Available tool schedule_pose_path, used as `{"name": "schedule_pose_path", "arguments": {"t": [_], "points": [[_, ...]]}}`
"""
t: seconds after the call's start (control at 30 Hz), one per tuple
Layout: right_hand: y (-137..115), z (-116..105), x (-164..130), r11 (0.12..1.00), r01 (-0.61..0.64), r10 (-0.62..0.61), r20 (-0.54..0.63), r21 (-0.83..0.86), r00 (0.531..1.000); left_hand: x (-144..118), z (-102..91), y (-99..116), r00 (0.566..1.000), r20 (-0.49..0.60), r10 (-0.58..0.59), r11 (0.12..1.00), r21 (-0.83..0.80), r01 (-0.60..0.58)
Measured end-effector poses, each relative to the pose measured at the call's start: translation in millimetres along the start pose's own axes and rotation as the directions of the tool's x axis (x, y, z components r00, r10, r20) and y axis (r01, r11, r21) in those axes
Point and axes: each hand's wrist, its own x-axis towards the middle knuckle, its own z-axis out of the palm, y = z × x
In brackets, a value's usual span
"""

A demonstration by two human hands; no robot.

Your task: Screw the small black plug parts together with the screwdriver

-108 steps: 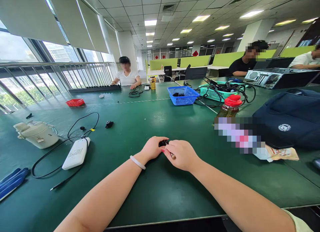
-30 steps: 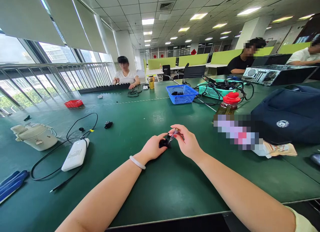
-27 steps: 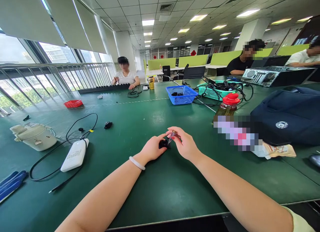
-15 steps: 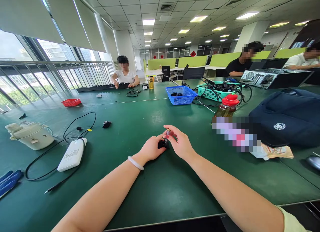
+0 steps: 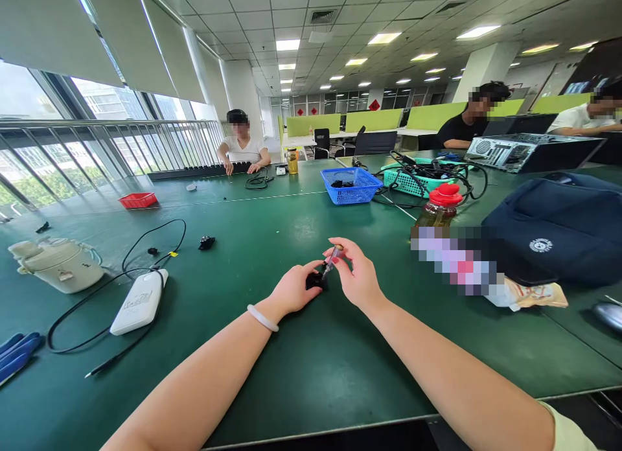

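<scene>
My left hand (image 5: 293, 289) rests on the green table, its thumb and fingers closed around a small black part (image 5: 315, 280) whose details are too small to make out. In my right hand (image 5: 360, 277) a small screwdriver (image 5: 334, 254) with a clear handle is pinched between thumb and fingers. It leans to the right, its lower end at the black part; I cannot tell whether the tip touches it. A similar small black piece (image 5: 207, 242) lies farther left on the table.
To the left are a white power bank-like box (image 5: 140, 302) with a black cable, a cream bottle (image 5: 59, 264) and blue gloves (image 5: 18, 355). A blue basket (image 5: 352, 193), a red-capped bottle (image 5: 440, 205) and a dark bag (image 5: 558, 224) stand right. Other people sit around the table.
The screwdriver has gone from nearly upright to tilted, its top moving right. My right hand has risen slightly and shifted right; my left hand keeps the black part in place.
</scene>
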Motion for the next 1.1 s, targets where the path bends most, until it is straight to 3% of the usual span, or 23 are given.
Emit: {"name": "schedule_pose_path", "arguments": {"t": [0.2,0.63,0.9,1.1], "points": [[-1.6,-3.7,0.6,0.995,0.045,-0.037,-0.090,0.087,0.995,-0.6,-1.8,2.9,1.000,0.000,-0.029,0.998,0.048,0.029],[0.4,1.4,-3.5,0.998,0.006,-0.004,-0.031,0.070,1.000,-1.9,0.2,0.8,1.000,-0.020,-0.009,0.999,0.037,0.010],[1.3,8.3,-4.4,0.999,-0.039,0.041,0.083,-0.025,0.996,-2.9,-2.0,5.5,0.999,-0.003,0.036,0.999,0.019,-0.036],[4.7,11.2,-3.4,0.997,-0.046,0.050,0.081,-0.056,0.995,-3.3,-1.7,5.2,0.998,-0.018,0.052,0.998,0.029,-0.052]]}}
